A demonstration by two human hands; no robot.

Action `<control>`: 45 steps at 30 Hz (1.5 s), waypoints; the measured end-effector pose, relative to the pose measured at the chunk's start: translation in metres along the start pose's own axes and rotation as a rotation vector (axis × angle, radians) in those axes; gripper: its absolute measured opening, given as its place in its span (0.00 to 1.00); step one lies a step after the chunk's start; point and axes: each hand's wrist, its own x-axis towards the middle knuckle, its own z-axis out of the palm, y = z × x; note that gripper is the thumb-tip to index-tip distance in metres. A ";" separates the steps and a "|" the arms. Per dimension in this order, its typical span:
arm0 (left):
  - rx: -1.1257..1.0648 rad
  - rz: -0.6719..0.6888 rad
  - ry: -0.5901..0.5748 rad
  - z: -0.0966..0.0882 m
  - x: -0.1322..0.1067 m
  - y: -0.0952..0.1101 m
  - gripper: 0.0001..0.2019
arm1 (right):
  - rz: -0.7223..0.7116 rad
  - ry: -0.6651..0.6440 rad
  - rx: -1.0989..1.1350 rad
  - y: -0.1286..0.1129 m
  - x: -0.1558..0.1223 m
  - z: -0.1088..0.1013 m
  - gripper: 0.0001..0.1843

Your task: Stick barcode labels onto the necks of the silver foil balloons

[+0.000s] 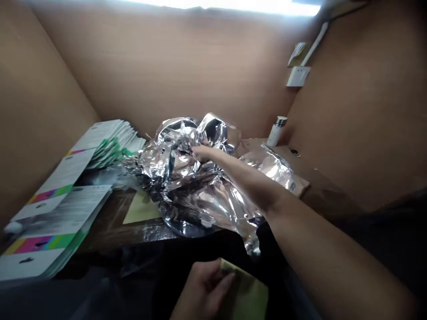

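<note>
Low in the head view, my left hand (pixel 208 286) is closed round the edge of a dull yellow, flat paper-like piece (pixel 247 291), thumb on top. Across the desk, my right hand (pixel 202 153) is sunk into a large crumpled heap of shiny silver foil (pixel 213 200). Its fingers look closed on a fold there, though the foil partly hides the fingertips. The heap covers the middle of the desk, and one tail of it hangs over the front edge. A similar yellow sheet (pixel 142 208) lies partly under the heap's left side.
Stacks of printed white cardboard sleeves (pixel 60 209) with coloured bands line the left side. At the back right stands a white bottle (pixel 276 132). A socket (pixel 298 76) is on the wall above it. Board walls (pixel 180 66) enclose the desk on three sides.
</note>
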 end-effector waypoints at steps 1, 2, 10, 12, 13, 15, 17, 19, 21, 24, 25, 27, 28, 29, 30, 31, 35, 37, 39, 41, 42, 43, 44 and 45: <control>-0.056 -0.012 0.027 -0.006 -0.005 0.010 0.19 | 0.003 0.007 0.008 -0.005 0.000 0.007 0.14; -0.109 -0.014 0.072 -0.012 -0.009 0.020 0.18 | 0.012 0.024 0.012 -0.007 -0.002 0.012 0.16; -0.099 0.131 0.391 -0.039 0.013 0.043 0.13 | 0.127 0.137 0.085 -0.002 -0.147 -0.006 0.18; -0.086 0.159 0.422 -0.037 0.017 0.040 0.13 | 0.128 -0.139 0.152 -0.002 -0.205 0.002 0.13; -0.077 0.175 0.413 -0.035 0.018 0.038 0.13 | 0.090 -0.212 0.167 -0.002 -0.230 0.007 0.10; -0.049 0.207 0.375 -0.029 0.018 0.036 0.12 | 0.080 -0.214 0.198 -0.006 -0.269 0.016 0.10; -0.026 0.221 0.330 -0.023 0.020 0.035 0.12 | 0.127 -0.074 0.271 -0.015 -0.293 0.021 0.14; -0.008 0.223 0.307 -0.016 0.023 0.033 0.12 | 0.149 0.072 0.397 -0.030 -0.305 0.023 0.16; -0.003 0.222 0.305 -0.010 0.026 0.031 0.12 | 0.100 0.169 0.482 -0.046 -0.312 0.026 0.15; -0.012 0.222 0.314 -0.002 0.028 0.029 0.11 | -0.012 0.334 0.396 -0.066 -0.319 0.037 0.15; -0.021 0.223 0.318 0.000 0.027 0.029 0.10 | -0.040 0.407 0.336 -0.070 -0.321 0.042 0.16; -0.041 0.226 0.322 0.003 0.025 0.028 0.10 | -0.083 0.515 0.218 -0.076 -0.325 0.051 0.19; -0.049 0.224 0.324 0.004 0.023 0.027 0.09 | -0.101 0.541 0.172 -0.077 -0.327 0.054 0.21; -0.055 0.221 0.326 0.005 0.021 0.026 0.09 | -0.117 0.560 0.137 -0.079 -0.329 0.057 0.22; -0.058 0.213 0.330 0.006 0.020 0.025 0.10 | -0.128 0.578 0.117 -0.081 -0.330 0.060 0.22; -0.060 0.202 0.337 0.007 0.018 0.023 0.10 | -0.136 0.593 0.108 -0.083 -0.332 0.062 0.21; -0.062 0.151 0.346 0.011 0.011 0.014 0.12 | -0.149 0.587 0.189 -0.094 -0.338 0.067 0.13; -0.060 0.137 0.351 0.012 0.008 0.008 0.13 | -0.112 0.585 0.328 -0.094 -0.340 0.067 0.10; -0.033 0.137 0.371 0.012 0.004 0.000 0.12 | 0.026 0.624 0.489 -0.087 -0.340 0.062 0.08; 0.009 0.155 0.375 0.010 0.002 -0.006 0.12 | 0.172 0.610 0.568 -0.075 -0.339 0.052 0.04; 0.026 0.169 0.374 0.009 0.002 -0.009 0.12 | 0.212 0.565 0.579 -0.069 -0.338 0.046 0.04; 0.037 0.181 0.374 0.008 0.002 -0.011 0.12 | 0.222 0.512 0.579 -0.063 -0.337 0.041 0.04; 0.042 0.187 0.375 0.007 0.002 -0.012 0.13 | 0.207 0.463 0.569 -0.060 -0.335 0.037 0.04; 0.044 0.189 0.380 0.006 0.003 -0.013 0.13 | 0.175 0.427 0.539 -0.059 -0.334 0.034 0.04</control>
